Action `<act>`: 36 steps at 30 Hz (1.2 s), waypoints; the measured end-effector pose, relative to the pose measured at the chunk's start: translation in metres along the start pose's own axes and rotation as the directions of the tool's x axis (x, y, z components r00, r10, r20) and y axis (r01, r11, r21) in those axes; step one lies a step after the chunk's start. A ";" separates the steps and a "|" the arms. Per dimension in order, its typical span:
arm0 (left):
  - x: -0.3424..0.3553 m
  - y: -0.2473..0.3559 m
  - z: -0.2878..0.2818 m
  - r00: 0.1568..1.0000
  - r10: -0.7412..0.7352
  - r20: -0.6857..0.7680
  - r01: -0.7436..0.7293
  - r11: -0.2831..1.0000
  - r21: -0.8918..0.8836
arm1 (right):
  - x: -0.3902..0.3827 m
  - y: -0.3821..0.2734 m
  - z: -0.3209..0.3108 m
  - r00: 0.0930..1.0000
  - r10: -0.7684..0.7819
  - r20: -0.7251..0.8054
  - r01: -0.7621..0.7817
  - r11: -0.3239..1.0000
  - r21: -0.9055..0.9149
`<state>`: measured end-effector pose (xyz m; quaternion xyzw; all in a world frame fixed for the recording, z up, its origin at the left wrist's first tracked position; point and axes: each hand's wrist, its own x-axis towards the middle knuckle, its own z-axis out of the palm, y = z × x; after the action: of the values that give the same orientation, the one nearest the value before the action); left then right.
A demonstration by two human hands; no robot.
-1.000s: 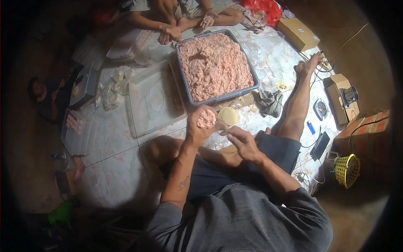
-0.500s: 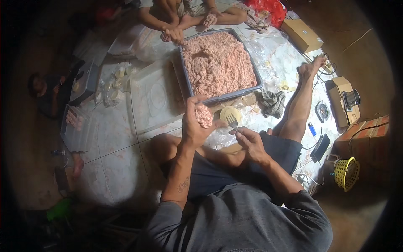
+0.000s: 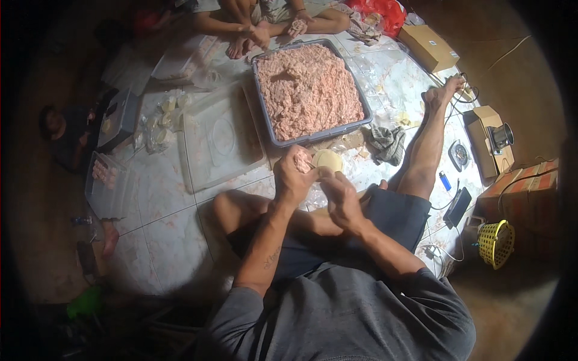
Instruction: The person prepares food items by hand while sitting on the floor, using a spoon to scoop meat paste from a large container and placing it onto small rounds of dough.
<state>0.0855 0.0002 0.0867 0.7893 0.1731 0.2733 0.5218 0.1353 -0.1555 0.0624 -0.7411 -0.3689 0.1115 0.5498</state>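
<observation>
The left hand (image 3: 293, 178) has its fingers curled shut around a small lump of pink minced filling (image 3: 300, 161), held above the floor (image 3: 162, 240) between the person's knees. The round pale wrapper (image 3: 329, 160) lies just beside that lump at about three o'clock, flat and with no long axis. The right hand (image 3: 341, 198), at five o'clock from the wrapper, is the nearer one; its fingers look closed on the wrapper's lower edge, though the pinch itself is hard to make out. The grey tray of mince (image 3: 270, 120) sits at twelve o'clock.
</observation>
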 end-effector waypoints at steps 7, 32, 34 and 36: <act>0.009 -0.012 -0.028 0.980 -0.034 0.194 0.023 0.998 0.057 | 0.020 -0.043 -0.076 0.996 0.053 0.071 -0.039 0.981 -0.190; -0.012 -0.008 -0.031 0.926 -0.160 0.343 0.263 0.923 -0.279 | 0.155 0.096 -0.080 0.940 -0.219 0.261 0.340 0.666 -0.664; -0.014 -0.028 -0.041 0.954 -0.091 0.285 0.150 0.970 -0.193 | 0.157 0.052 -0.083 0.974 0.127 0.187 0.039 0.720 -0.693; -0.012 -0.010 -0.033 0.977 -0.065 0.201 0.100 0.981 -0.168 | 0.131 0.012 -0.098 0.973 0.022 0.229 0.157 0.664 -0.731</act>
<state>0.0557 0.0215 0.0846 0.7549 0.1291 0.1871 0.6152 0.2880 -0.1410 0.1192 -0.8695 -0.4673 0.0112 0.1594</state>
